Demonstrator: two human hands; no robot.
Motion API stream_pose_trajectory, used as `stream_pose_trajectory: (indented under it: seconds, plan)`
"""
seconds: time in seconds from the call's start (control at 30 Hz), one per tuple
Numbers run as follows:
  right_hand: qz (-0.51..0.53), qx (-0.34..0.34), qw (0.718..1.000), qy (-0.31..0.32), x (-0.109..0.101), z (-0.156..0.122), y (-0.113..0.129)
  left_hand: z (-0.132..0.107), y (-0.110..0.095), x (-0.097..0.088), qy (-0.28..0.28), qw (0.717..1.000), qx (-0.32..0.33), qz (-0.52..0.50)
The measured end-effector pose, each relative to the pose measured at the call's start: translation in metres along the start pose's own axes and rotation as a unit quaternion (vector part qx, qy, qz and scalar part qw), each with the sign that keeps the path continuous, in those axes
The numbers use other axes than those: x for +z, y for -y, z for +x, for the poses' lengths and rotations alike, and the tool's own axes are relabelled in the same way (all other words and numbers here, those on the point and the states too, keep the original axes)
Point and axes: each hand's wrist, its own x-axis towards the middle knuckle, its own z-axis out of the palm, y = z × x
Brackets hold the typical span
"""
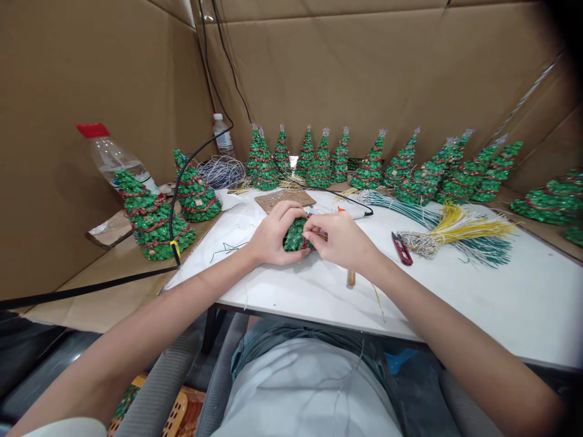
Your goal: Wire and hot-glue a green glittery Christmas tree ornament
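A small green beaded Christmas tree (295,235) lies tipped in my hands over the middle of the white table. My left hand (279,235) is wrapped around its left side, so much of the tree is hidden. At its right side, the fingers of my right hand (334,237) are pinched together against the beads. Whatever sits between those fingertips is too small to make out. Under my right wrist, a short wooden handle (350,278) rests on the table, and a loose yellow wire (378,297) lies beside it.
Several finished-looking beaded trees (319,161) line the back edge, with two more trees (152,221) at left. Bundles of yellow and green wire (460,233) and red thread snips (401,249) lie right. A red-capped bottle (113,158) stands left. A black cable (171,218) crosses the left side.
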Motion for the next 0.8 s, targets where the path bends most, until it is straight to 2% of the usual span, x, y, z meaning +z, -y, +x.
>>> stream_pose_trajectory:
  seconds: [0.57,0.8]
  plan:
    - [-0.052,0.057,0.997,-0.031,0.009,-0.003,0.015,0.0,0.0,0.0,-0.002,1.0,0.008,0.014]
    - [0.022,0.097,0.994,-0.045,0.007,-0.006,0.013,0.0,-0.001,0.0,-0.001,1.0,-0.004,0.015]
